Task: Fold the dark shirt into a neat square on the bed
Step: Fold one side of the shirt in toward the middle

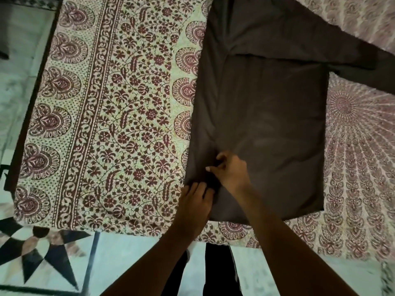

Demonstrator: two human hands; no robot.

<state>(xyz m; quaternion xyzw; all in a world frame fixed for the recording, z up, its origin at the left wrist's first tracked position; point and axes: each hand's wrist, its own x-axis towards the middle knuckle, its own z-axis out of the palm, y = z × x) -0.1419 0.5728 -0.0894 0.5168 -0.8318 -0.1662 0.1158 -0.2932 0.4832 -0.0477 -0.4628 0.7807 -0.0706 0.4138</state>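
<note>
The dark shirt (267, 124) lies flat on the bed (128, 103), filling the centre and upper right of the frame; its left side looks already turned in to a straight edge, while one sleeve (352, 56) is stretched out toward the upper right corner. Both hands work at the lower left of the shirt, near the hem. The right hand (232, 173) has its fingers (221, 158) curled and pinching a ridge of the fabric. The left hand (195, 204) sits just below it at the shirt's edge, its fingers (199, 188) close together with the tips on the cloth; whether they nip the cloth or only press it, I cannot tell.

From where I stand, the risk is in that pinch; if the right hand pulls upward or sideways without the other holding the edge down, the turned-in side could slide open and the straight line be lost. The cloth looks soft and slack, so a tug at one corner may drag wrinkles across the smooth middle. The hem also lies near the foot of the bed; a careless pull could draw it over the edge toward the floor (53, 253). The outstretched sleeve has yet to be folded in, and may trail.

I can see no brand, label or writing anywhere; only the bed's floral print.
</note>
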